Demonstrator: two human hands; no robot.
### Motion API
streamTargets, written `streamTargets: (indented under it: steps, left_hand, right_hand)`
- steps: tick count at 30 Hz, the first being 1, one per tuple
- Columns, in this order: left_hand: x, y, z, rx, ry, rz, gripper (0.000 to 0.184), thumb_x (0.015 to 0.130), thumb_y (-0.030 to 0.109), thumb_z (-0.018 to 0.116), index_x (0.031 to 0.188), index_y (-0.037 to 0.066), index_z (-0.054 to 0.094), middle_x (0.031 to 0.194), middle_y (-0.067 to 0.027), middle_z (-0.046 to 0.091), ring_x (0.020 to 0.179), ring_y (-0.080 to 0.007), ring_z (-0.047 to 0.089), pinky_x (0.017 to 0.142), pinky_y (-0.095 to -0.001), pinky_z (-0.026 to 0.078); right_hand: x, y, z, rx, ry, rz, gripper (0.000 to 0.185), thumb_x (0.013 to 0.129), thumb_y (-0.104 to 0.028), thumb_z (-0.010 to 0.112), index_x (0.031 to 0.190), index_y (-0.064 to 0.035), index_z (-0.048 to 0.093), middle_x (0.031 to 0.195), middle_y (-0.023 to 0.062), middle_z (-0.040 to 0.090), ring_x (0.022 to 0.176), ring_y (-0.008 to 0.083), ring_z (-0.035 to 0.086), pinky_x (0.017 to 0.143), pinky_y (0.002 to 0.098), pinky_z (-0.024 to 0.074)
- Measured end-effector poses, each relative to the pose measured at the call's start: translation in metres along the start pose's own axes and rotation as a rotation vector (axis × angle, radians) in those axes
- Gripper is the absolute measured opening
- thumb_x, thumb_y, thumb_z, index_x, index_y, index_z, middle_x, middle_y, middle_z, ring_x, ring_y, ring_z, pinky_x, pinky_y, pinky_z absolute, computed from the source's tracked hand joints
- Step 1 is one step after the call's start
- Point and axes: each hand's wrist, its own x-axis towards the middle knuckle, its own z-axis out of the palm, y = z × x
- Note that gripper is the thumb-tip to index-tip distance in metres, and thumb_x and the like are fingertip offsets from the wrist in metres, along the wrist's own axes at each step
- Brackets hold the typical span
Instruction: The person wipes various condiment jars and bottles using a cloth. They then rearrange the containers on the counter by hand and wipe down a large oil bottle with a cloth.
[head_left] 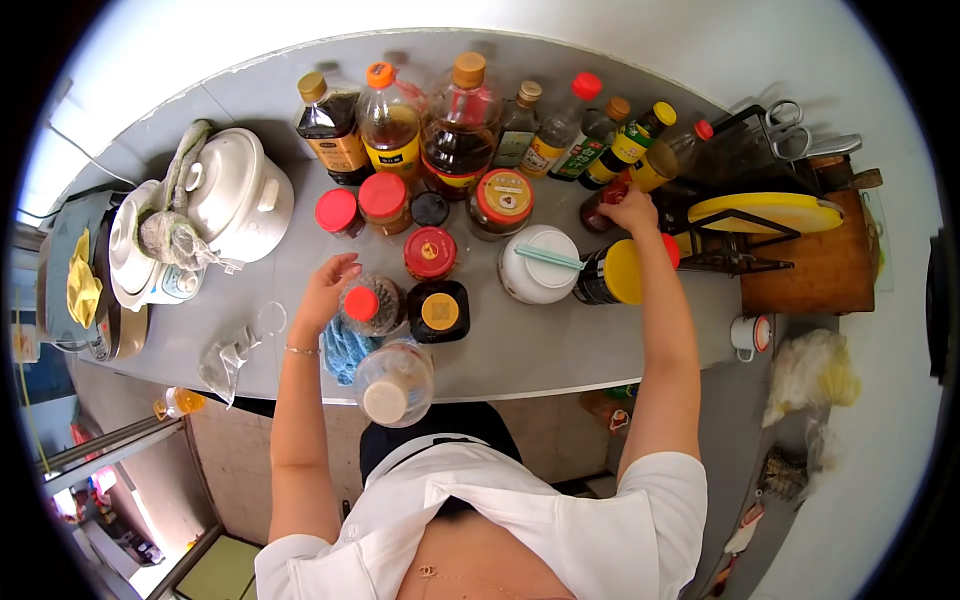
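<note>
My right hand point(628, 208) is closed around a small dark red jar point(598, 214) at the right of the counter, in front of the tall bottles. Beside the red-capped clear jar point(372, 305) is my left hand point(328, 283), its fingers apart and nothing in its grasp. Near it lie a blue cloth point(347, 350) and a clear container point(395, 384) at the counter's front edge. Red-lidded jars point(430, 253), a dark square jar point(439, 311), a white jar point(538, 264) and a yellow-lidded jar point(610, 272) stand between my hands.
Several tall sauce bottles point(390, 120) line the back wall. White lidded pots point(235, 185) stand at the left. A black rack with a yellow board point(766, 212), a wooden board point(810, 270) and a white mug point(745, 336) are at the right. A plastic bag point(228, 362) lies front left.
</note>
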Motion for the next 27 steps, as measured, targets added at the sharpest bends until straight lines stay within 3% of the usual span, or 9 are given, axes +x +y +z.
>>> streamTargets:
  steps: [8,12,15,16,17,18,22,23,27]
  left_hand:
    - [0.001,0.003,-0.001,0.026,-0.013,-0.004,0.037,0.086,0.020,0.058,0.116,-0.001,0.051,0.104,-0.0098,0.060,0.096,-0.0149,0.054,0.085,-0.0281,0.042]
    - [0.003,0.003,0.000,0.015,-0.018,-0.016,0.037,0.087,0.020,0.058,0.116,-0.001,0.051,0.104,-0.0101,0.059,0.096,-0.0152,0.054,0.085,-0.0282,0.042]
    - [0.004,0.004,0.000,-0.004,-0.028,-0.024,0.037,0.087,0.020,0.057,0.117,-0.001,0.050,0.105,-0.0104,0.059,0.096,-0.0153,0.055,0.084,-0.0279,0.042]
    - [0.004,0.006,0.000,-0.009,-0.032,-0.025,0.037,0.087,0.019,0.057,0.117,-0.001,0.050,0.106,-0.0105,0.059,0.096,-0.0153,0.055,0.084,-0.0279,0.042]
    - [0.004,0.006,-0.002,-0.004,-0.032,-0.014,0.037,0.087,0.019,0.056,0.117,-0.001,0.049,0.106,-0.0105,0.058,0.096,-0.0153,0.055,0.084,-0.0278,0.043]
    - [0.004,0.006,-0.003,0.000,-0.032,-0.004,0.037,0.088,0.019,0.056,0.118,-0.001,0.049,0.106,-0.0106,0.058,0.096,-0.0153,0.055,0.084,-0.0278,0.043]
    - [0.000,0.011,-0.006,0.033,-0.009,-0.012,0.036,0.088,0.017,0.055,0.119,-0.001,0.048,0.107,-0.0109,0.058,0.096,-0.0158,0.056,0.085,-0.0280,0.043]
    - [0.001,0.010,-0.006,0.023,-0.008,-0.008,0.036,0.088,0.018,0.055,0.118,-0.001,0.049,0.107,-0.0109,0.058,0.096,-0.0157,0.056,0.085,-0.0280,0.043]
    - [-0.001,0.000,-0.010,0.018,-0.009,-0.005,0.036,0.089,0.019,0.054,0.118,-0.001,0.049,0.107,-0.0107,0.059,0.097,-0.0153,0.055,0.086,-0.0279,0.042]
  right_hand:
    - [-0.031,-0.051,0.007,0.006,-0.031,-0.174,0.081,0.052,-0.043,0.073,0.117,-0.0032,0.044,0.117,0.0210,0.048,0.103,0.0337,0.054,0.084,0.0370,0.0456]
    - [-0.041,-0.054,0.008,0.154,-0.079,-0.311,0.091,0.057,-0.050,0.073,0.127,-0.0021,0.041,0.115,0.0212,0.053,0.107,0.0321,0.052,0.088,0.0354,0.0430]
    - [-0.032,-0.019,0.000,0.481,-0.125,-0.365,0.066,0.070,-0.037,0.067,0.123,-0.0035,0.047,0.115,0.0184,0.054,0.107,0.0307,0.052,0.090,0.0359,0.0417]
    - [-0.031,-0.002,-0.016,0.381,-0.088,-0.309,0.049,0.075,-0.019,0.058,0.121,-0.0051,0.049,0.117,0.0171,0.053,0.109,0.0306,0.051,0.091,0.0360,0.0407]
    - [-0.030,0.021,-0.024,0.188,0.105,-0.348,0.049,0.072,-0.010,0.054,0.121,-0.0061,0.049,0.119,0.0166,0.052,0.111,0.0308,0.049,0.093,0.0360,0.0395]
    - [-0.029,0.046,-0.030,0.108,0.140,-0.371,0.049,0.071,-0.006,0.052,0.120,-0.0056,0.050,0.122,0.0168,0.050,0.114,0.0310,0.046,0.095,0.0355,0.0376]
    - [-0.050,0.084,-0.034,-0.173,-0.137,-0.430,0.056,0.072,-0.016,0.061,0.125,-0.0077,0.045,0.133,0.0173,0.039,0.124,0.0321,0.036,0.100,0.0363,0.0336]
    - [-0.052,0.087,-0.032,-0.187,-0.176,-0.395,0.069,0.067,-0.022,0.070,0.129,-0.0096,0.041,0.138,0.0167,0.033,0.126,0.0333,0.032,0.101,0.0372,0.0326]
    - [-0.049,0.105,-0.020,-0.323,-0.083,-0.471,0.078,0.058,-0.021,0.076,0.127,-0.0124,0.042,0.129,0.0177,0.040,0.118,0.0340,0.040,0.097,0.0387,0.0366]
